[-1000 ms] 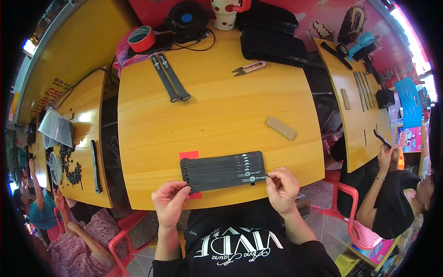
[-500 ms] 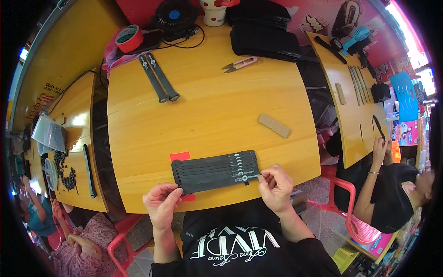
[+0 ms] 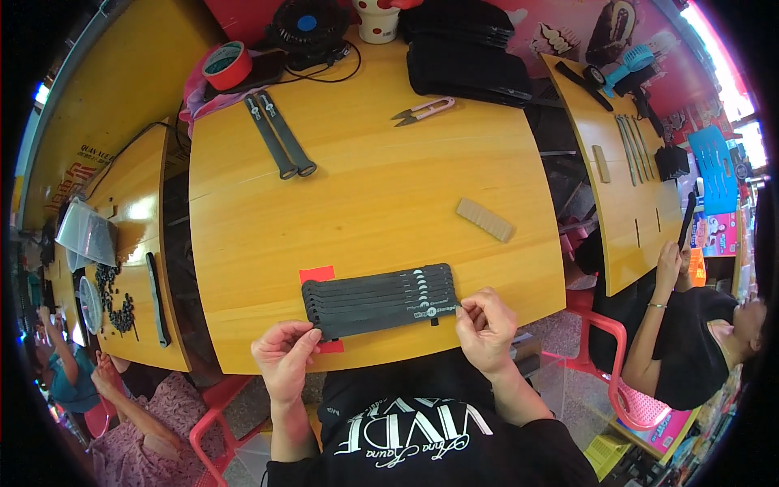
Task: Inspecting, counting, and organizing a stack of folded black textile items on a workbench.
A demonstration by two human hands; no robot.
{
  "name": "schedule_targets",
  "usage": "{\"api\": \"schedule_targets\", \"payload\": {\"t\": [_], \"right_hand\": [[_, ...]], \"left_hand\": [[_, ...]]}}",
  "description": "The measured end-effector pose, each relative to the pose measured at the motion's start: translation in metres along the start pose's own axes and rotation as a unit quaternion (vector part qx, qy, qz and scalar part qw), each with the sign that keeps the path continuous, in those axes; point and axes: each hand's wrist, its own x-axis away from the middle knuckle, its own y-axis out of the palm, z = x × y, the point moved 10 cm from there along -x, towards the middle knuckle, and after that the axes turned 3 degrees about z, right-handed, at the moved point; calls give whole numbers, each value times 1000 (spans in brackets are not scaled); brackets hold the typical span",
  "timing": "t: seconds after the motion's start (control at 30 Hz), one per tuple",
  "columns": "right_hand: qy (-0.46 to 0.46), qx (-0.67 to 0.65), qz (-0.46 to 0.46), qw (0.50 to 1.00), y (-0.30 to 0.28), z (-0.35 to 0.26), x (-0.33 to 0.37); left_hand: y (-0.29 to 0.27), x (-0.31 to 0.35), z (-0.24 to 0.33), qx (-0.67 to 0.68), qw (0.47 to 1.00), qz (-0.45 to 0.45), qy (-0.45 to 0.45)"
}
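Head view shows the front dark strap (image 3: 369, 323), its ends pinched by the fingers (image 3: 290, 329) of the left hand (image 3: 284, 359) and right hand (image 3: 490, 328), now covering more of the overlapping straps (image 3: 365, 289) on the table (image 3: 365, 203), apparently tightening their spacing.

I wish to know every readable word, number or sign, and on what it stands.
I locate printing without copying it.
Black strap stack: white lettering, partly readable.
Black shirt: large white lettering.
Yellow wall: red and dark characters, partly readable.
Two loose straps: too small to read.
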Motion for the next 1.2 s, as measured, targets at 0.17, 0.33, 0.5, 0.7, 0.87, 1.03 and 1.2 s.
{"api": "schedule_targets", "payload": {"t": [0.17,0.33,0.5,0.7,0.87,1.03,1.2], "right_hand": [[0,1,2,1000,0,1,0],[-2,5,4,1000,1,-1,-1],[-1,12,8,1000,2,-3,-2],[-13,23,0,1000,3,-4,-3],[-4,22,1,1000,3,-2,-2],[-15,10,13,1000,3,-2,-2],[-15,12,9,1000,4,-3,-2]], "left_hand": [[0,0,-1,-5,1000,4,0],[-1,0,0,-4,1000,4,7],[0,0,0,-3,1000,5,7],[-1,0,-1,2,1000,6,6],[-2,-1,-1,-8,1000,10,5],[-1,-1,0,4,1000,8,6],[-1,-1,0,0,1000,12,4]]}}
